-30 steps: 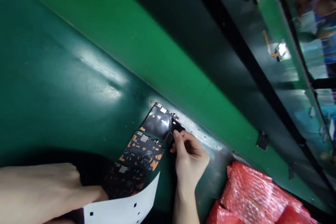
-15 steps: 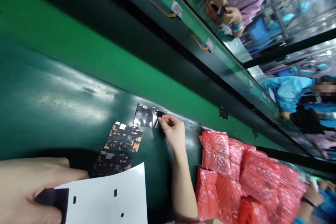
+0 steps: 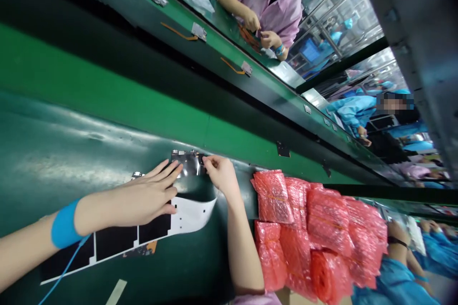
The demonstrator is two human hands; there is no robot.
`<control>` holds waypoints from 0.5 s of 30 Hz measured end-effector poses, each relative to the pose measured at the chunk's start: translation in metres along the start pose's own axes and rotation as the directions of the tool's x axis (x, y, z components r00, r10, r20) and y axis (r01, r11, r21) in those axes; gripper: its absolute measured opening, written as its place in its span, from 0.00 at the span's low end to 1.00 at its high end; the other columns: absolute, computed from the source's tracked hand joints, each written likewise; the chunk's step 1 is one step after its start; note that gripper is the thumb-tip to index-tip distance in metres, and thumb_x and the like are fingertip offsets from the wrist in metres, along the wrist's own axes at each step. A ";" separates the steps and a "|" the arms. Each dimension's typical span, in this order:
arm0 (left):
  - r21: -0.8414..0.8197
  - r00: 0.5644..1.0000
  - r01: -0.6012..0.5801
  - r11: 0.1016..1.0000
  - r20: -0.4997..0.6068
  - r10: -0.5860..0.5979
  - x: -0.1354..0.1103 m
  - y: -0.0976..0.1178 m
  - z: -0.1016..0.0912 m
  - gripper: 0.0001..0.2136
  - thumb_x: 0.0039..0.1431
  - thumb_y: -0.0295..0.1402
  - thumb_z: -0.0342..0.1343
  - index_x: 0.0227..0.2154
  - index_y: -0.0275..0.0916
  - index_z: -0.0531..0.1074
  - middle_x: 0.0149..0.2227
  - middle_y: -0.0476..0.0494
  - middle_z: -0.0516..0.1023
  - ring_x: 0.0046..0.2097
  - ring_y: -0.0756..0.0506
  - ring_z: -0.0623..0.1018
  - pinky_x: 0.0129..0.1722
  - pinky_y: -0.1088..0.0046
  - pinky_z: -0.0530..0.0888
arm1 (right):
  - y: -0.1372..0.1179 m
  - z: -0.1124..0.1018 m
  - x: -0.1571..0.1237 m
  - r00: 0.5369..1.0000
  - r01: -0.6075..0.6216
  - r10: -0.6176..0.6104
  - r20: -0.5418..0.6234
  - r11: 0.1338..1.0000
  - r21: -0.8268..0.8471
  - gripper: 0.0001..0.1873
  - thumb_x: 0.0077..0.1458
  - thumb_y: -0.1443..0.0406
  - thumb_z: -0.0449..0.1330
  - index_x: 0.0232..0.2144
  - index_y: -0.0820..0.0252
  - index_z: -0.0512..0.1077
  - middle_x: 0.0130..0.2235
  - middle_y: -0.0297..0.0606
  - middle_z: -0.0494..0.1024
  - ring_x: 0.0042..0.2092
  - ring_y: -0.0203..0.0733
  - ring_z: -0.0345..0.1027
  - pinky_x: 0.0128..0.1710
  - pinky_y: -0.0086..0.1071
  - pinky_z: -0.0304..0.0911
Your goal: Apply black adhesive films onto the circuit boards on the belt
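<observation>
My left hand, fingers stretched out, lies over a white backing sheet that carries black film stickers. Its fingertips touch the left part of a circuit board at the table's back edge. Shiny black film covers most of that board. Closed in a pinch, my right hand holds the right end of the film. Another circuit board shows partly from under the sheet. A blue wrist strap with a cord circles my left wrist.
Red bubble-wrap packs are piled to my right. Beyond the table runs a green conveyor bearing a dark board. On the far ledge lie small parts with orange flex strips. Co-workers sit opposite; a blue sleeve is close at right.
My left hand has moved right and forward, laying the backing sheet over the nearer boards and bringing its fingers onto the film-covered board. My right hand still pinches the film. The camera view has shifted.
</observation>
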State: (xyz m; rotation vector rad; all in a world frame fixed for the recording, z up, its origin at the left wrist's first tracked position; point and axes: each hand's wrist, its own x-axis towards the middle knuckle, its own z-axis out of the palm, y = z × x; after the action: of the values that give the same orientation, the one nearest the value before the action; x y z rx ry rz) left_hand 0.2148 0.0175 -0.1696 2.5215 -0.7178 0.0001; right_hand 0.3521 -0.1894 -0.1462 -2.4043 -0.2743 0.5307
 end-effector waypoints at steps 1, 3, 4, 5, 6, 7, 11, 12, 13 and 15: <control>0.014 1.000 0.010 1.000 0.025 -0.010 0.004 -0.003 0.001 0.20 0.70 0.44 0.54 0.36 0.30 0.81 0.67 0.23 0.61 0.72 0.32 0.59 0.75 0.56 0.50 | -0.001 -0.001 0.000 1.000 0.000 0.000 0.007 1.000 -0.024 0.15 0.63 0.60 0.58 0.28 0.56 0.79 0.27 0.34 0.82 0.32 0.42 0.77 0.33 0.29 0.63; 0.040 0.997 0.034 0.999 0.070 -0.037 0.009 -0.006 0.003 0.19 0.69 0.43 0.55 0.38 0.29 0.82 0.67 0.22 0.60 0.72 0.31 0.59 0.75 0.56 0.49 | -0.004 -0.004 0.002 1.000 -0.005 0.006 0.019 0.998 -0.066 0.17 0.65 0.60 0.57 0.27 0.57 0.80 0.27 0.35 0.82 0.31 0.42 0.77 0.33 0.29 0.64; 0.046 0.995 0.043 0.998 0.084 -0.047 0.010 -0.007 0.004 0.19 0.69 0.43 0.56 0.39 0.29 0.82 0.67 0.22 0.60 0.71 0.31 0.60 0.75 0.57 0.47 | -0.005 -0.005 0.003 1.000 -0.011 0.013 0.022 0.996 -0.085 0.18 0.66 0.60 0.56 0.26 0.57 0.80 0.27 0.35 0.83 0.31 0.41 0.77 0.34 0.29 0.65; 0.047 0.994 0.052 0.998 0.092 -0.056 0.010 -0.008 0.005 0.19 0.68 0.42 0.57 0.41 0.28 0.82 0.66 0.21 0.60 0.71 0.32 0.60 0.76 0.58 0.45 | -0.006 -0.006 0.004 1.000 -0.020 0.023 0.021 0.994 -0.104 0.20 0.66 0.59 0.56 0.26 0.57 0.80 0.28 0.36 0.83 0.30 0.41 0.78 0.34 0.29 0.65; 0.044 0.993 0.060 0.997 0.098 -0.064 0.010 -0.008 0.007 0.18 0.68 0.42 0.57 0.42 0.28 0.82 0.66 0.21 0.59 0.71 0.32 0.60 0.76 0.59 0.42 | -0.007 -0.008 0.005 0.999 -0.032 0.034 0.017 0.992 -0.124 0.21 0.67 0.58 0.55 0.25 0.57 0.80 0.28 0.37 0.83 0.31 0.42 0.78 0.35 0.29 0.66; 0.032 0.993 0.062 0.998 0.102 -0.065 0.009 -0.008 0.008 0.17 0.68 0.41 0.58 0.42 0.29 0.82 0.67 0.21 0.58 0.72 0.32 0.59 0.75 0.59 0.39 | -0.009 -0.009 0.006 0.999 -0.043 0.045 0.011 0.989 -0.143 0.23 0.68 0.57 0.54 0.25 0.57 0.80 0.28 0.38 0.83 0.31 0.42 0.79 0.36 0.30 0.66; -0.011 0.989 0.068 0.998 0.129 -0.066 0.007 -0.008 0.010 0.10 0.64 0.35 0.62 0.33 0.34 0.84 0.68 0.24 0.55 0.73 0.33 0.57 0.74 0.59 0.29 | -0.017 -0.012 0.008 0.997 -0.079 0.079 -0.013 0.973 -0.219 0.27 0.70 0.54 0.52 0.24 0.58 0.80 0.28 0.41 0.84 0.33 0.43 0.80 0.39 0.31 0.68; -0.017 0.987 0.077 0.997 0.140 -0.074 0.008 -0.007 0.010 0.09 0.63 0.34 0.63 0.31 0.34 0.84 0.68 0.24 0.55 0.73 0.33 0.57 0.73 0.58 0.28 | -0.019 -0.012 0.008 0.996 -0.085 0.083 -0.018 0.968 -0.236 0.28 0.70 0.54 0.52 0.24 0.58 0.80 0.28 0.42 0.84 0.33 0.43 0.80 0.39 0.31 0.69; -0.022 0.984 0.095 0.995 0.154 -0.091 0.009 -0.006 0.008 0.09 0.62 0.33 0.64 0.30 0.35 0.84 0.68 0.25 0.54 0.73 0.33 0.57 0.73 0.58 0.28 | -0.020 -0.012 0.008 0.996 -0.089 0.086 -0.023 0.963 -0.253 0.29 0.71 0.53 0.51 0.24 0.59 0.80 0.28 0.43 0.84 0.33 0.44 0.81 0.40 0.31 0.69; -0.039 0.971 0.138 0.990 0.203 -0.128 0.013 -0.003 0.005 0.09 0.63 0.33 0.64 0.29 0.35 0.84 0.69 0.26 0.52 0.73 0.33 0.56 0.74 0.57 0.29 | -0.024 -0.011 0.008 0.995 -0.098 0.091 -0.038 0.953 -0.286 0.30 0.71 0.53 0.50 0.25 0.60 0.81 0.28 0.45 0.84 0.33 0.45 0.81 0.41 0.32 0.70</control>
State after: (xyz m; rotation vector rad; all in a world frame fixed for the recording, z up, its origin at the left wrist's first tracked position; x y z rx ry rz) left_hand 0.2270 0.0111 -0.1739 2.5368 -0.6147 -0.3203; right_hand 0.3628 -0.1745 -0.1259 -2.7162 -0.2404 0.5347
